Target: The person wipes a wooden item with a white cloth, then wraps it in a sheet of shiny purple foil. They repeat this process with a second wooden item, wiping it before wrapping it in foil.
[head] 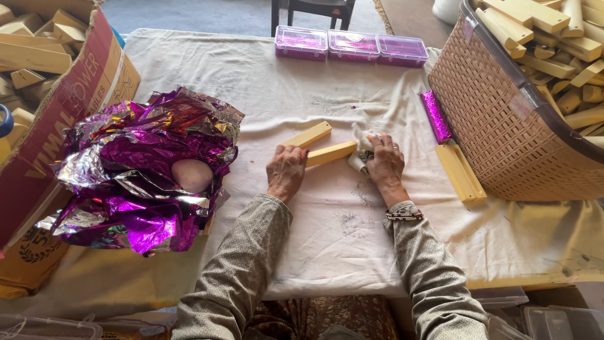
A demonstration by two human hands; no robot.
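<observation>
Pinning a wooden block [331,153], left hand [285,171] lies flat; right hand [384,161] grips a cloth [360,151].

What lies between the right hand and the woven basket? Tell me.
In the head view, two flat yellow blocks and a purple foil-wrapped piece lie on the cloth between the right hand and basket.

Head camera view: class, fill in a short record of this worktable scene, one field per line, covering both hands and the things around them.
Left hand: rests on a yellow wooden block
Right hand: presses a white cloth at that block's end
Second block: lies just behind, on the white tablecloth
Left side: crumpled purple foil, cardboard box of blocks
Right side: woven basket of blocks, foil-wrapped block
Far edge: three purple-lined plastic boxes
</observation>
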